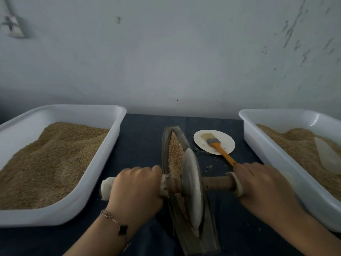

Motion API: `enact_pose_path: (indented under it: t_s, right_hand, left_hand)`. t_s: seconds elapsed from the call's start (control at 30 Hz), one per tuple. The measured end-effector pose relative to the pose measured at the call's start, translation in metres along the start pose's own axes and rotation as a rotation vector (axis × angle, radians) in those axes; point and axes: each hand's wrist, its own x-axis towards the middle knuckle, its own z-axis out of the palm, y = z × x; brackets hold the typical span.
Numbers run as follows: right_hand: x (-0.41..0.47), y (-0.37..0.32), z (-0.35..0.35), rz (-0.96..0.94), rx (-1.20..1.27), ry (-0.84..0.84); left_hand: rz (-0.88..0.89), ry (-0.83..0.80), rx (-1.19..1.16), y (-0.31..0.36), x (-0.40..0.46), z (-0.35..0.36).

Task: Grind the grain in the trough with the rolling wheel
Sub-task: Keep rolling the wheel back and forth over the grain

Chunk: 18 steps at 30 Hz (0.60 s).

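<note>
Gripping the wooden axle both sides of the grey stone rolling wheel point(191, 183) | left hand point(136, 185), right hand point(265, 187) curl round it | wheel sits mid narrow dark boat-shaped trough point(167, 145), tan grain point(175, 154) beyond | likely heavy, rigid: you keep hold outboard, press evenly.

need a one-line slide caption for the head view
Both hands, left hand and right hand, grip the rolling wheel axle over the grain in the trough.

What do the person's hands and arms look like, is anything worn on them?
Both forearms are bare, no sleeves showing. The left hand has a thin chain bracelet at the wrist with a dark clover-shaped charm. The right hand shows no jewellery, and neither hand wears a glove.
</note>
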Motion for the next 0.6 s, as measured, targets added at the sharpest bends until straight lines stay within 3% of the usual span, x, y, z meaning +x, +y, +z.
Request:
enact_pose_path:
  t_s: [0.17, 0.4, 0.6]
  right_hand:
    - [0.011, 0.000, 0.013, 0.023, -0.007, -0.034]
    - [0.079, 0.009, 0.057, 0.098, -0.118, -0.143]
    - [0.115, 0.020, 0.074, 0.109, -0.118, -0.184]
  left_hand:
    - [0.109, 0.061, -0.051, -0.005, 0.013, 0.002]
    - [-0.097, 0.048, -0.054, -0.033, 0.066, 0.049]
    - [-0.127, -0.070, -0.089, -0.045, 0.105, 0.051]
